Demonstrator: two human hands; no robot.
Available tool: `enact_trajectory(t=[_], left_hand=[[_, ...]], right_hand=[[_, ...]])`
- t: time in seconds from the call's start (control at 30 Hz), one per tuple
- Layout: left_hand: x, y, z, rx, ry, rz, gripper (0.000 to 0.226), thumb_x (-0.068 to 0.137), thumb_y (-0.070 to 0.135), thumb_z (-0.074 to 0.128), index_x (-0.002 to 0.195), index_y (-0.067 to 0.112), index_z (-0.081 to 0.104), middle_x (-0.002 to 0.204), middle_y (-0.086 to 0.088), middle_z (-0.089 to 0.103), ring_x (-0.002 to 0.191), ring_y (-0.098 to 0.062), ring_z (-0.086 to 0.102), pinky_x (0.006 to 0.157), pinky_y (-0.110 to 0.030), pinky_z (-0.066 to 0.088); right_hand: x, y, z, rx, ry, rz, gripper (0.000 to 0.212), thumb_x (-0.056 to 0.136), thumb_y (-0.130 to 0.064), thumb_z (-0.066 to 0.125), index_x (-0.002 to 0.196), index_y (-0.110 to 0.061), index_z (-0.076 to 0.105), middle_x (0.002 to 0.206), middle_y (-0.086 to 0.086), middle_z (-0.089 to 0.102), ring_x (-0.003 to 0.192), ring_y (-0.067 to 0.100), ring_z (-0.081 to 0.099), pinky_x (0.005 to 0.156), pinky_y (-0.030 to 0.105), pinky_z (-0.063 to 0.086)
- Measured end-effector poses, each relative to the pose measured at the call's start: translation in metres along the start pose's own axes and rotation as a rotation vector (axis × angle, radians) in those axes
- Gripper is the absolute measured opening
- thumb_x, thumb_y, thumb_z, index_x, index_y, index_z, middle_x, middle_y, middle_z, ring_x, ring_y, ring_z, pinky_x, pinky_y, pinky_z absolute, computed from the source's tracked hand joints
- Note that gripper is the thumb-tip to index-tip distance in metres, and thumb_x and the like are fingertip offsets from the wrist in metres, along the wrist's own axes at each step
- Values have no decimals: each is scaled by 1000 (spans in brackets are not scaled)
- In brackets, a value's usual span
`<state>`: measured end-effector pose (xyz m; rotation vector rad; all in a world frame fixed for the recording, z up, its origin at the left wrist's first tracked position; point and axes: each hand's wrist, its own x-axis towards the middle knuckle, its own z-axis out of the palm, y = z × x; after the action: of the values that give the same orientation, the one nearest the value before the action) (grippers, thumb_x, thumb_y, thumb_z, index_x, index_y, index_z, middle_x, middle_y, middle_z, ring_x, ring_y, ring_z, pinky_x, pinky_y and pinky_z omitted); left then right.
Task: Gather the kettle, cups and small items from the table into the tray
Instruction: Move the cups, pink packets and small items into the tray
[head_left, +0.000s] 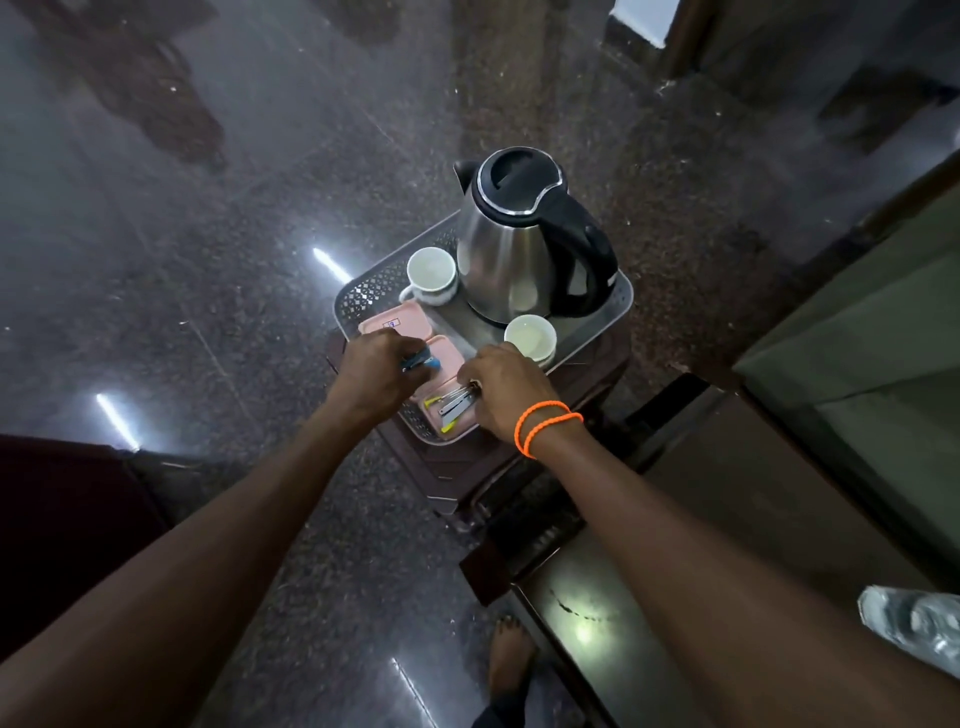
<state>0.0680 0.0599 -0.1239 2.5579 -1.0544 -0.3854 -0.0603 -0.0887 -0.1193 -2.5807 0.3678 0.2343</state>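
Head view: both hands reach into a grey perforated tray (358, 299) on a dark stool (519, 462).
Kettle: steel kettle (511, 249) stands upright at the tray's 1 o'clock corner.
Cups: one white cup (430, 274) at 10 o'clock of the kettle, another cup (530, 335) at 6 o'clock.
Left hand: left hand (376, 371) has fingers curled around small blue items (421, 362) above a pink dish (395, 323).
Right hand: right hand (506, 392), orange bands (545, 423) at the wrist, pinches silver sachets (457, 405) over the near pink dish (452, 431).
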Motion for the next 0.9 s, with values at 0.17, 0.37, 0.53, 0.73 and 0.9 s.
enact_trajectory(t=[0.17, 0.37, 0.53, 0.73, 0.9], left_hand=[[-8, 8, -1, -64, 175, -48, 36, 83, 31, 82, 110, 6, 78, 103, -19, 74, 90, -36, 70, 83, -44, 57], [-17, 74, 32, -41, 337, 157, 23, 88, 26, 74, 107, 13, 76, 100, -12, 72, 94, -35, 66, 82, -48, 52], [-34, 173, 83, -146, 271, 351, 14, 89, 22, 70, 101, 18, 77, 93, -4, 70, 88, -27, 65, 76, -40, 52], [-98, 290, 163, -181, -112, 453, 24, 87, 13, 69, 110, 17, 76, 103, -2, 68, 98, -21, 63, 82, -37, 56], [-172, 375, 234, -178, -433, 569, 24, 82, 8, 65, 101, 15, 77, 100, -6, 71, 98, -30, 67, 86, -42, 57]], right_hand=[[-22, 5, -6, 71, 229, -29, 34, 75, -9, 62, 107, -11, 73, 102, 9, 69, 101, 32, 57, 85, 45, 50], [-89, 50, -9, 36, 410, 70, 30, 79, -13, 58, 105, -10, 72, 101, 8, 68, 100, 31, 58, 83, 45, 51], [-175, 114, 8, 34, 390, 262, 30, 78, -14, 61, 105, -9, 72, 98, 9, 67, 97, 32, 59, 83, 44, 52], [-316, 181, 44, 73, 455, 595, 22, 72, -9, 64, 94, -14, 67, 93, 5, 63, 92, 29, 57, 79, 39, 50], [-442, 198, 84, 142, 487, 860, 15, 69, -19, 65, 83, -18, 62, 87, 3, 62, 87, 28, 57, 76, 38, 51]])
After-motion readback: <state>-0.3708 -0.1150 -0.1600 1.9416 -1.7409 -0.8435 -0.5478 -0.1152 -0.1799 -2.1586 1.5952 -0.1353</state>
